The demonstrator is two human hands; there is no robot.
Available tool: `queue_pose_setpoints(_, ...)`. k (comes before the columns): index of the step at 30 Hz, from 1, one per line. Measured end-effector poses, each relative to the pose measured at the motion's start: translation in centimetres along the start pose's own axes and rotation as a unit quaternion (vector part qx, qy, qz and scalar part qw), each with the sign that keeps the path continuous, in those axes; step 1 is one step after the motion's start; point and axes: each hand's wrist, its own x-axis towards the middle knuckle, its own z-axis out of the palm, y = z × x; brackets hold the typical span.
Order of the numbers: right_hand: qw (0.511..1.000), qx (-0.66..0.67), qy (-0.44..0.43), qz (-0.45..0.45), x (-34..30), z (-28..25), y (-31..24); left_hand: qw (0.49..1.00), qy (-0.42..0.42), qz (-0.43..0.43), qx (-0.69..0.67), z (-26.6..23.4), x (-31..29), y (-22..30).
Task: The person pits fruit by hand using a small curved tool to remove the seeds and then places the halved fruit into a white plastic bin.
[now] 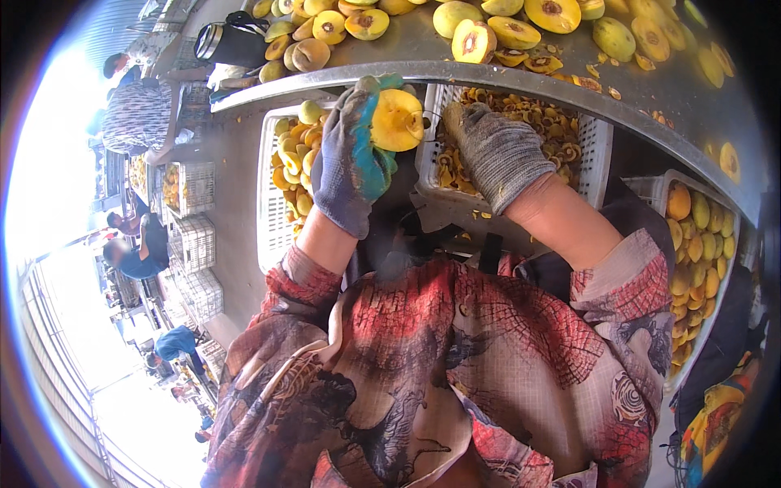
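My left hand [350,154], in a grey-blue glove with a teal palm, is closed around a halved yellow peach [396,120], cut face outward. A hollow shows at the middle of that face. Close by on the right, my right hand [496,146], in a grey knit glove, is curled closed. A thin dark wire-like tool [429,116] reaches from its fingers to the edge of the peach half; the rest of it is hidden in the glove. Below the right hand stands a white crate [596,163] of orange-brown pits and scraps.
Over the crates runs a metal table edge [350,76], with whole and cut peaches [555,12] behind it. A white crate [265,195] of peach halves stands left, another crate [651,189] of peaches right. A black bag [236,41] lies at the table's left end. Other people [142,252] are far left.
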Motion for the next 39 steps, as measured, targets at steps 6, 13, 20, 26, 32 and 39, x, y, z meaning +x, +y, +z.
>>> queue_pose_setpoints(6, 0.999, -0.037, 0.015, -0.006, 0.2, -0.2, 0.0, 0.981, 0.036, -0.061, -0.178, 2.4, -0.7, 0.2)
queue_pose_setpoints(13, 0.989, -0.068, -0.104, 0.083, 0.1, -1.8, 2.5, 0.977, 0.125, 0.127, 0.116, -4.0, -0.2, 3.2)
queue_pose_setpoints(20, 0.963, -0.059, -0.225, 0.135, 0.2, -3.2, 2.3, 0.83, 0.123, 0.08, 0.539, -13.1, -1.0, 4.6)
queue_pose_setpoints(26, 0.971, -0.038, -0.219, 0.087, -0.1, -3.1, 2.3, 0.773, -0.101, 0.334, 0.53, 2.9, 8.4, 4.3)
queue_pose_setpoints(32, 0.98, 0.025, -0.137, 0.139, 0.3, -3.2, 3.9, 0.638, -0.307, 0.265, 0.655, 6.9, 13.8, 1.3)
queue_pose_setpoints(39, 0.918, 0.349, 0.059, 0.178, 1.0, -3.1, 3.6, 0.965, -0.135, 0.03, 0.223, 2.1, 13.9, 0.0)
